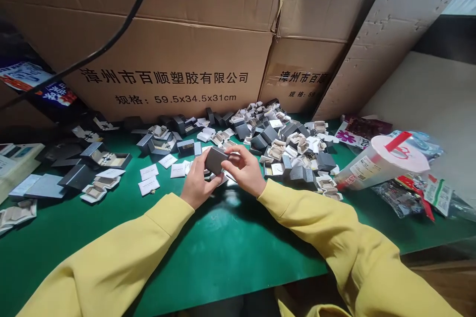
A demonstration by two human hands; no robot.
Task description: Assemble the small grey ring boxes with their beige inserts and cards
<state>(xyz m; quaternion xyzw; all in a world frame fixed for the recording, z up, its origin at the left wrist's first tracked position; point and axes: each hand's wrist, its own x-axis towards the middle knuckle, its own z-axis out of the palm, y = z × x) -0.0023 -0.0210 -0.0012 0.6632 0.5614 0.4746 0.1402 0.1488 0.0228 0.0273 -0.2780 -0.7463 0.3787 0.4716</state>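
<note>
Over the middle of the green table, a small dark grey box (216, 161) is held between both hands. My left hand (199, 182) grips its left side, thumb below and fingers along the edge. At the right side, the fingers of my right hand (245, 169) are closed on the same box. White printed cards (148, 172) lie to the left of my hands, and one card (177, 170) is just beside my left hand. Beyond and to the right spreads a pile of dark boxes and pale inserts (277, 151). What is inside the held box is hidden.
Open dark boxes (107, 157) and a folded pale insert (97, 190) lie at the left. A lidded drink cup (372, 166) with a red straw leans at the right, near snack packets (409, 198). Large cardboard cartons (167, 59) stand behind; a black cable (126, 22) hangs in front.
</note>
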